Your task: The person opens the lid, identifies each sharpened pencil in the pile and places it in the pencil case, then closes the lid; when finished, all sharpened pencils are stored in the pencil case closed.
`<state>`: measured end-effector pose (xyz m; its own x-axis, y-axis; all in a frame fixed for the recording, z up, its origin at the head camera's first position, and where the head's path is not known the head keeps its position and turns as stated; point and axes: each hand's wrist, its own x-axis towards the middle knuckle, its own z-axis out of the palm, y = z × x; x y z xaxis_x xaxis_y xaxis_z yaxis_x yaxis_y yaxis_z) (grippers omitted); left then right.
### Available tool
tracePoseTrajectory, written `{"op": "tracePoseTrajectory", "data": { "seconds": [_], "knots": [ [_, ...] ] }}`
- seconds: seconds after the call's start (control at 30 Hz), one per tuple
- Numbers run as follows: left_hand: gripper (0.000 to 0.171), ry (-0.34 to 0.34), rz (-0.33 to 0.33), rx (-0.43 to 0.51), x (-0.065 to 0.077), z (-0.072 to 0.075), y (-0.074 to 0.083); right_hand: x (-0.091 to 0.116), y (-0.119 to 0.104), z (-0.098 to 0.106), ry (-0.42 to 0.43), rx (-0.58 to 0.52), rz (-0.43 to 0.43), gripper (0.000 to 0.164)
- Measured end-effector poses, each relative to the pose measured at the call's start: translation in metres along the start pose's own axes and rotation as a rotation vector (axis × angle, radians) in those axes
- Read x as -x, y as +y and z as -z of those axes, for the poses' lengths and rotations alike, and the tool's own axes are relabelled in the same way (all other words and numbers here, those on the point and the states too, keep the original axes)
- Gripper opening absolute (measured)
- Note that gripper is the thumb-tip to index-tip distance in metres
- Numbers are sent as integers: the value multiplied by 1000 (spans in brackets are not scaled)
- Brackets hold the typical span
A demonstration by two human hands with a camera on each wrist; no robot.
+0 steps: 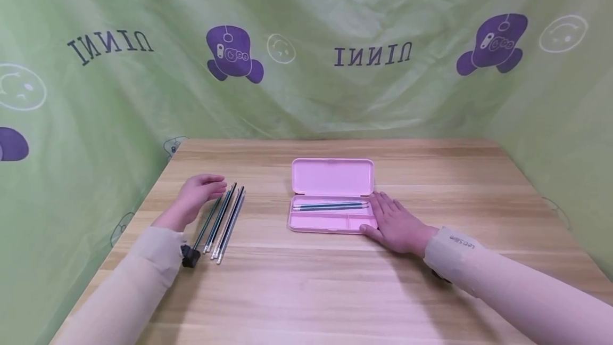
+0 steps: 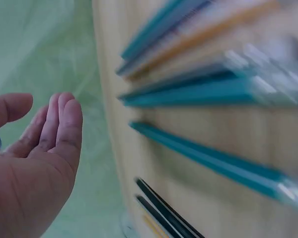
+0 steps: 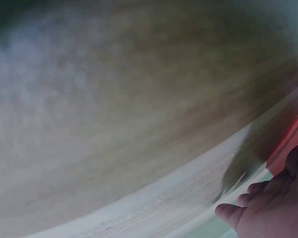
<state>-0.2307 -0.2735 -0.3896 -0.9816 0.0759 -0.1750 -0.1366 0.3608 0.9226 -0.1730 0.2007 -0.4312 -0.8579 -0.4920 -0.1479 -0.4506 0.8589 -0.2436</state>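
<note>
Beside the parted left grip (image 1: 197, 196) lie pencils (image 1: 229, 223); the spread right grip (image 1: 398, 226) touches a pink case (image 1: 319, 221).

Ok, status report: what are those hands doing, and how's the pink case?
Left hand beside loose pencils, holding none. Right hand against pink case, right side. Lid open, more pencils inside. No obstacle seen between.

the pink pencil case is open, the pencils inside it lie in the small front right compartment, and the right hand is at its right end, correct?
Not quite: the pencils inside lie in the long rear compartment next to the lid, as the head view shows. The pink pencil case is open, and the right hand is at its right end.
</note>
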Motion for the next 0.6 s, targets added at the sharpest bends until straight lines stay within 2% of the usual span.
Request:
{"op": "tracePoseTrajectory", "data": {
  "seconds": [0.17, 0.27, 0.37, 0.5, 0.6],
  "knots": [
    [53, 42, 97, 42, 11, 12, -20, 1, 1, -1, -11, 1, -9, 90],
    [55, 62, 145, 85, 14, 14, -30, 2, 1, -1, -10, -3, -10, 90],
    [56, 82, 169, 77, 17, 12, -37, 3, 1, -1, 0, -5, -9, 90],
    [54, 116, 163, -25, 19, 6, -39, 4, 1, 0, 13, -4, -7, 89],
    [50, 129, 142, -152, 20, 0, -36, 5, 1, 0, 18, -5, -5, 88]
  ]
}}
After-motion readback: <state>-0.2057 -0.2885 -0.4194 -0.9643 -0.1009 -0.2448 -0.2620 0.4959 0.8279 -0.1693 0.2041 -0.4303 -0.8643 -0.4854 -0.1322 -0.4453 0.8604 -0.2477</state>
